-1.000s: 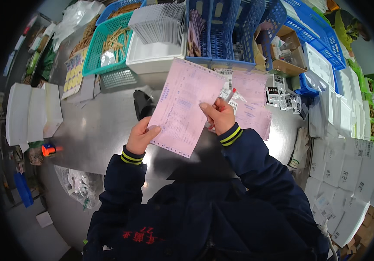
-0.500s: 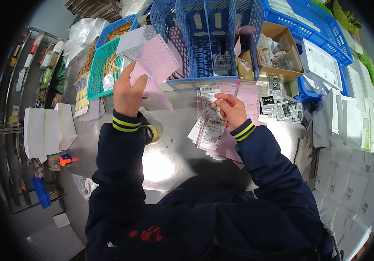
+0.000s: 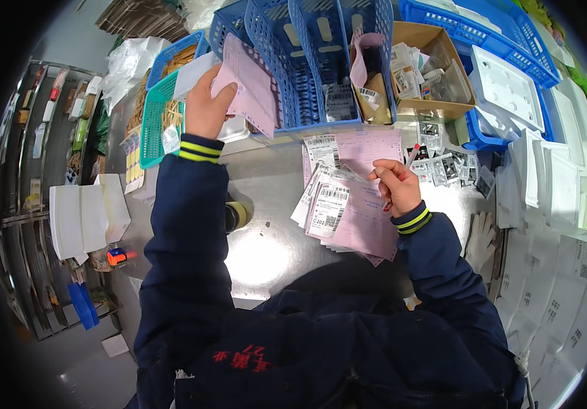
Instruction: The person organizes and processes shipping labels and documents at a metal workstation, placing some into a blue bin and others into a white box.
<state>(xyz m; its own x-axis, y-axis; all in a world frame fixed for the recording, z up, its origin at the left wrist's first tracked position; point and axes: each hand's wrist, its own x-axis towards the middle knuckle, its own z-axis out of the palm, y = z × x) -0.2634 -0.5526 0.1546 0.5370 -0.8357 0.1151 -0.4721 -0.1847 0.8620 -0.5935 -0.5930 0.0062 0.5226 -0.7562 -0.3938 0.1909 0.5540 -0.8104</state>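
Observation:
My left hand (image 3: 206, 102) is stretched far forward and grips a pink paper form (image 3: 251, 87), holding it against the front of a blue plastic basket (image 3: 307, 61). My right hand (image 3: 397, 185) rests near the table's middle with a red-tipped pen (image 3: 412, 155) pinched in its fingers. It hovers over a pile of pink forms and white barcode labels (image 3: 340, 204) lying on the shiny metal table (image 3: 266, 252). Both sleeves are dark blue with yellow-striped cuffs.
A teal basket (image 3: 155, 116) stands at far left, a cardboard box (image 3: 424, 68) of small packets at far right, more blue crates (image 3: 484, 27) behind. White foam trays (image 3: 559, 184) stack along the right. A tape roll (image 3: 236, 215) lies by my left sleeve, white boxes (image 3: 82, 218) at left.
My left hand has carried the pink form from in front of me up to the blue basket. My right hand has dropped to the paper pile, still with the pen.

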